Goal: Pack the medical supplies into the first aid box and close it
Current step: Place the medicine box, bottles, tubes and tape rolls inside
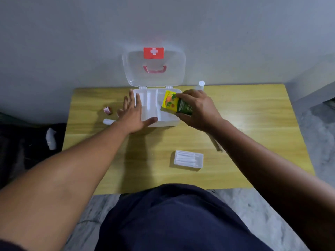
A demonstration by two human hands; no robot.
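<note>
White plastic, lid thrown right back against the wall: the first aid box (pixel 155 122) sits open at the far edge of the yellow wooden bench (pixel 145 160), its clear lid (pixel 174 73) standing upright with a red cross label (pixel 153 52) and a red handle (pixel 154 69) showing through. Inside, the tray is split by white dividers into compartments, and what can be seen of them looks bare. Nearer the person, a small clear case (pixel 188 159) lies flat, with white cotton swabs inside it.

Harder to read: a clear bottle (pixel 200 85) peeks out beyond the right hand, mostly hidden. A thin pale item (pixel 216 144) lies under the right forearm, and what it is cannot be told. Left of the box there's a small red-and-white roll (pixel 108 110), and a white roll (pixel 108 121) is partly covered by the left wrist. Another white bundle (pixel 51 138) lies off the bench on the dark surface to the left.

Now the hands. The left hand (pixel 133 115) lies flat and spread, palm down, fingers over the box's left rim, holding nothing. The right hand (pixel 197 109) has its grip closed round a yellow and green carton (pixel 172 103), thumb on the near edge, fingers across the top, the carton tilted and poised over the right-hand compartment.
</note>
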